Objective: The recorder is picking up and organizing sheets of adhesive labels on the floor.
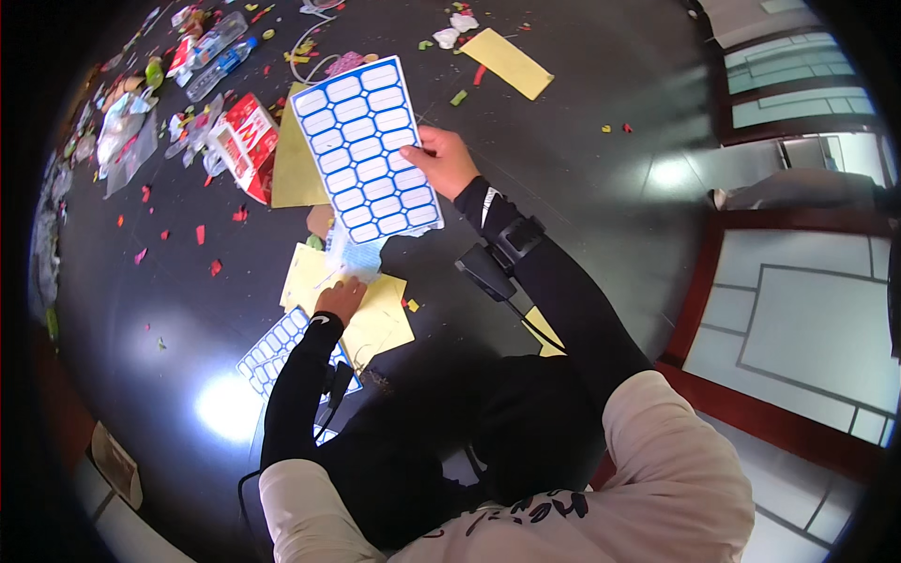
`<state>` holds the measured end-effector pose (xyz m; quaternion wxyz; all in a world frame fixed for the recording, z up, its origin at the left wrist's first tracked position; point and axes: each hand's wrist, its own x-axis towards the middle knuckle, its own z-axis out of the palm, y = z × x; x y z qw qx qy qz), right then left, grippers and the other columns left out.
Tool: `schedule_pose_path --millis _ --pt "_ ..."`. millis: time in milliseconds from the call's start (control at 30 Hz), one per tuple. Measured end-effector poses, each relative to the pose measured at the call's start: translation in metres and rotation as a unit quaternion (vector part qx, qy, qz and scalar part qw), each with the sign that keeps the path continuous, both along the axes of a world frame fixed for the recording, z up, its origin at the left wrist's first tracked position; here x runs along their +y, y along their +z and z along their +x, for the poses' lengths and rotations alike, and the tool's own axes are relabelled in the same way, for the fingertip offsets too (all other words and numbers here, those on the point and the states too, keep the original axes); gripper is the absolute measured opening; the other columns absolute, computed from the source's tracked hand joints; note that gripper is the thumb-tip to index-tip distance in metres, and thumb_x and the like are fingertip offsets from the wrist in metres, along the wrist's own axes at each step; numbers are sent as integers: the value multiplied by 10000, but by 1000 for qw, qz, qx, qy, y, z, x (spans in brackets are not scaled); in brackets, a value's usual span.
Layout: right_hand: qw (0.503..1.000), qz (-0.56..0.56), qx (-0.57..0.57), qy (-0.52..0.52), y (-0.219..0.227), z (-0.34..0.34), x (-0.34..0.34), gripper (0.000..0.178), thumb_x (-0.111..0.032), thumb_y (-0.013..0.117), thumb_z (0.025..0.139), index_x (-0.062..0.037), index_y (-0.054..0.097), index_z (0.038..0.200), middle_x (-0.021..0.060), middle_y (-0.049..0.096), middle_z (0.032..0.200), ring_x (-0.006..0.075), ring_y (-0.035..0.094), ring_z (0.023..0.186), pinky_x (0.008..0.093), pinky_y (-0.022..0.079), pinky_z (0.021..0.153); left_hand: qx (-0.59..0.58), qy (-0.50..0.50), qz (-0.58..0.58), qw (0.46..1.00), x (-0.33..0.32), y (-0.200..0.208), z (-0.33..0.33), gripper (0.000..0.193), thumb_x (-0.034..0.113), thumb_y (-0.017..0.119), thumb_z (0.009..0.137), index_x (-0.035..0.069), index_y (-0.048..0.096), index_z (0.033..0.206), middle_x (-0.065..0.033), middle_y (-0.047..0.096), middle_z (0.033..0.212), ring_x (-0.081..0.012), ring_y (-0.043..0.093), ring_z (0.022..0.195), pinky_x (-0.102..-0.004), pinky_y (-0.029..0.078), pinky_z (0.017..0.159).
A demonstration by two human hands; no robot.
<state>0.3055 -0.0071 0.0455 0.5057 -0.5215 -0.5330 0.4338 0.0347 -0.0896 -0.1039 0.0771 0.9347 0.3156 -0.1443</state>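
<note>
Above the dark floor (601,84), my right hand (443,161) gripped a blue-bordered label sheet (361,155) by its right edge, thumb on the face. Lower down, my left hand (343,298) rested over the yellow papers (387,330), near a pale-blue crumpled wrap (357,255); I could not tell whether its fingers were closed on anything. More label sheets (282,349) lay beside my left wrist. I judged the step to be lifting loose sheets off the floor; the next move seemed to call for a neat pinch at a paper's edge, with the raised sheet held clear.
</note>
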Motion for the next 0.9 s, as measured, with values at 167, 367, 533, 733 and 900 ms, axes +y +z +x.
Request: schedule_pose_path --millis 167,367,533,733,900 --pt "997 18 -78 22 -9 -12 13 159 -90 595 752 -5 579 884 105 612 686 111 563 582 257 424 539 -40 -12 -18 999 -1 8 -11 257 142 450 770 119 480 1024 -64 472 1052 -214 525 877 -327 484 587" --pt "998 -31 -25 40 -5 6 12 150 -68 557 792 13 568 918 64 629 740 69 551 630 214 431 564 -58 -46 12 997 16 14 19 141 151 471 771 94 505 895 -51 492 965 -190 531 845 -298 469 593" --pt "995 -44 -43 74 -7 1 20 167 -78 553 797 22 560 932 69 628 741 62 551 629 207 427 568 -33 -28 39 998 27 19 14 102 131 506 738 89 513 831 -43 484 895 -186 540 798 -291 469 584" --pt "992 -99 -12 80 -10 4 19 185 -62 533 817 38 545 972 71 622 867 86 571 761 209 441 683 -63 -20 54 996 37 18 17 39 112 515 721 85 543 723 -42 510 818 -193 541 810 -302 475 624" --pt "994 -84 -3 75 -14 3 19 173 -65 536 812 32 555 954 77 626 830 84 574 730 210 446 647 -44 27 -15 999 51 29 17 38 118 568 688 126 564 725 -52 538 733 -218 515 867 -321 399 759"
